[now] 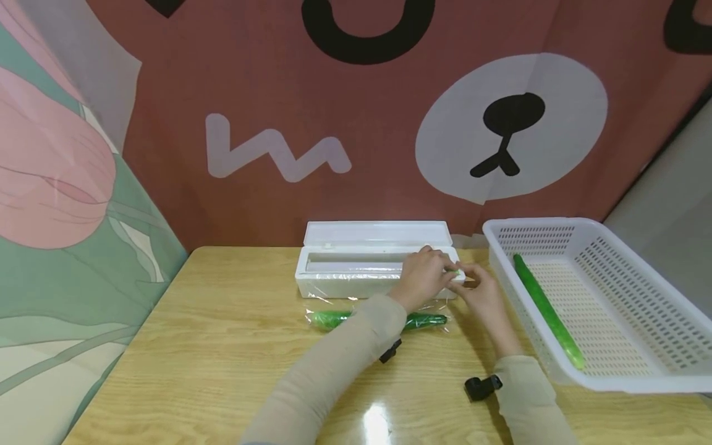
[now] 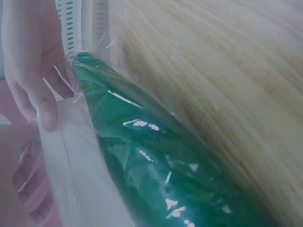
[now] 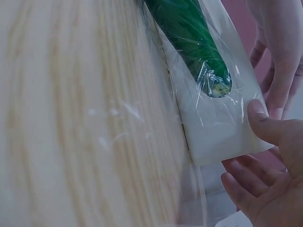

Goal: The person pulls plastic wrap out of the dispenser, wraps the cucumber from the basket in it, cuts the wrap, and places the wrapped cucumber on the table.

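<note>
The step in hand looks like managing clear plastic film (image 3: 201,116) at the right end of a long white film box (image 1: 356,286), whose lid stands raised at mid-frame. The left hand (image 1: 424,277) reaches over that end with its fingers bent; whether it pinches the film or a cutter, I cannot tell. The right hand (image 1: 479,290) grips the same corner, thumb on the front and fingers bent round the end. A long green cucumber (image 1: 425,321) in glossy clear film lies just in front of the box, on the pale wood worktop (image 1: 222,334). The next move probably calls for freeing the film evenly while the box stays braced. An unwrapped green cucumber (image 1: 547,312) lies in the white perforated plastic basket (image 1: 612,383) at right of the frame.
</note>
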A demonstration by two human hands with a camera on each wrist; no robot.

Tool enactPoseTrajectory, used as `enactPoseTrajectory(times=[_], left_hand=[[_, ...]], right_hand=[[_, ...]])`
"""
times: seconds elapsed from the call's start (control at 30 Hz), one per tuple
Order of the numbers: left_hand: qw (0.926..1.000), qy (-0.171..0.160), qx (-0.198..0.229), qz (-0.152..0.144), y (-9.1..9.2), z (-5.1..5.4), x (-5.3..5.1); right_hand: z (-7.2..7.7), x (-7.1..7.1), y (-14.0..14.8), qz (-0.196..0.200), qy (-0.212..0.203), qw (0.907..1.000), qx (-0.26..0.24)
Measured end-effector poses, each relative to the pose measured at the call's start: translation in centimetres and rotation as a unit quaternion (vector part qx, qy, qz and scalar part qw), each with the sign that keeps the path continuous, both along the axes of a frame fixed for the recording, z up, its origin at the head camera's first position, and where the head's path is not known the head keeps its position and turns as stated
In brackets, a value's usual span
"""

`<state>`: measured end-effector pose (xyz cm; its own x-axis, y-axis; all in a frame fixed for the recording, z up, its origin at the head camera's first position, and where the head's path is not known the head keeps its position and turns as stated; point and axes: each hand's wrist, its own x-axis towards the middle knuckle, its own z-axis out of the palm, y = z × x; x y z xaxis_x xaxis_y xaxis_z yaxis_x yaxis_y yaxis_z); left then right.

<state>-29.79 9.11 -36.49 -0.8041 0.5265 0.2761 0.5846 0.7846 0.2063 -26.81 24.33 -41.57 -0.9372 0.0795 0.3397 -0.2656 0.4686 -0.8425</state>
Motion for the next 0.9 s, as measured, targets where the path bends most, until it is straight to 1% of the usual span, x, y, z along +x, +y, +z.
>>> enactPoseTrajectory(times=[0.3, 0.47, 0.67, 0.9], left_hand=[[1.0000, 0.007, -0.007, 0.001, -0.22, -0.05, -0.19], [1.0000, 0.001, -0.001, -0.004, -0.36, 0.02, -0.24], [1.0000, -0.004, 0.003, -0.005, -0.52, 0.06, -0.21], [0.9999, -0.001, 0.001, -0.012, -0.67, 0.20, -0.23]], right_hand=[[-0.25, 0.02, 0.11, 0.001, -0.005, 0.9999, -0.009], [-0.16, 0.09, 0.10, -0.002, -0.014, 0.9998, -0.014], [-0.02, 0.20, 0.02, -0.002, -0.016, 0.9997, -0.020], [-0.20, 0.13, 0.06, -0.002, -0.026, 0.9990, -0.036]])
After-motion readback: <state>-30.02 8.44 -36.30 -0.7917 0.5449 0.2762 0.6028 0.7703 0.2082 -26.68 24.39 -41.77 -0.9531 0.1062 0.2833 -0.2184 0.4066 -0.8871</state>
